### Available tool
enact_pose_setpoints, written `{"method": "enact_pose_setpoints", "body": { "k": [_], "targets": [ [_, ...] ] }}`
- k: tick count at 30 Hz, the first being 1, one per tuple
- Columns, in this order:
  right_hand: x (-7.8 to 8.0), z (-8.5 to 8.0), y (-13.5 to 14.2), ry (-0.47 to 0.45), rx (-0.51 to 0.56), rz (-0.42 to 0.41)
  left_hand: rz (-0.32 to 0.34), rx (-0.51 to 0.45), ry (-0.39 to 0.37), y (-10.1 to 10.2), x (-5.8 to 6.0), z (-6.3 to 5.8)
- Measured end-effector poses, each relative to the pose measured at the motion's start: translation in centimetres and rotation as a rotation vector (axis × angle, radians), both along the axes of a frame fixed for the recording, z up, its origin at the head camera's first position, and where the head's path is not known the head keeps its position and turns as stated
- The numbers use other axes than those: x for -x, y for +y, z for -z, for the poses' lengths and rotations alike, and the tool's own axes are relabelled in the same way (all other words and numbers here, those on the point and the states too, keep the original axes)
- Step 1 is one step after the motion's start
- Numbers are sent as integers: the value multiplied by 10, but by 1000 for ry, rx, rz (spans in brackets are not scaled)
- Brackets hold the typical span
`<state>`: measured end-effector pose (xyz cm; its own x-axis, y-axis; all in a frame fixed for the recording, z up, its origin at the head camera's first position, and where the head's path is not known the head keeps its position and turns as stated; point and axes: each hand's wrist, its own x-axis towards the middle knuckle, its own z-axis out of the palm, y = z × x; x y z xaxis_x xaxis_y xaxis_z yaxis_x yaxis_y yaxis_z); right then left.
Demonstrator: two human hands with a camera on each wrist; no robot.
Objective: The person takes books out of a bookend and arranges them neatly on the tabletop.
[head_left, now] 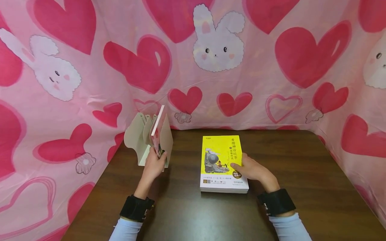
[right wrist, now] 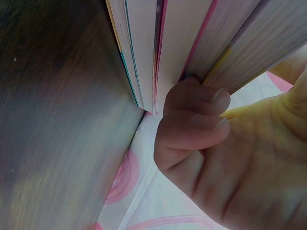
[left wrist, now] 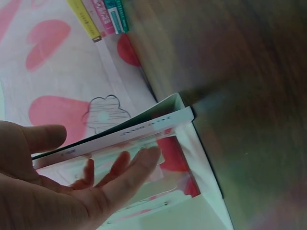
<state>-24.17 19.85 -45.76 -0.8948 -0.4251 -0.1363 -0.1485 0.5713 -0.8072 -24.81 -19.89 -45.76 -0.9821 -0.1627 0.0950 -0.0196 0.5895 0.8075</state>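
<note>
A cream bookend with wavy dividers stands at the left of the table. Upright against its right-hand panel is a thin book with a white spine and pinkish cover. My left hand is at this book's near edge, thumb on one side and fairly straight, spread fingers on the other. A thick yellow book with Chinese lettering tops a stack of several books. My right hand holds its right side, thumb on the cover and fingers curled against the page edges.
Dark wooden table lies under everything. Pink cloth printed with hearts and rabbits hangs behind and along both sides. Beneath the yellow book, pink and teal book spines show in the left wrist view.
</note>
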Motion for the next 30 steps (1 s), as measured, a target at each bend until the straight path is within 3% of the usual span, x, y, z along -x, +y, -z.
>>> {"method": "enact_pose_setpoints", "body": {
  "k": [10,15,23,30],
  "targets": [
    [-1,-1,-1,29,-2,-19,17,24,76,-3,7,6],
    [-1,-1,-3,7,-8,8,28,3,68,-3,2,5],
    [-1,-1,-1,26,0,-16,43,28,107,-4,-12,5],
    [-3,-2,-3,-1,-26,27,-4,65,97,-5,-18,3]
  ]
}}
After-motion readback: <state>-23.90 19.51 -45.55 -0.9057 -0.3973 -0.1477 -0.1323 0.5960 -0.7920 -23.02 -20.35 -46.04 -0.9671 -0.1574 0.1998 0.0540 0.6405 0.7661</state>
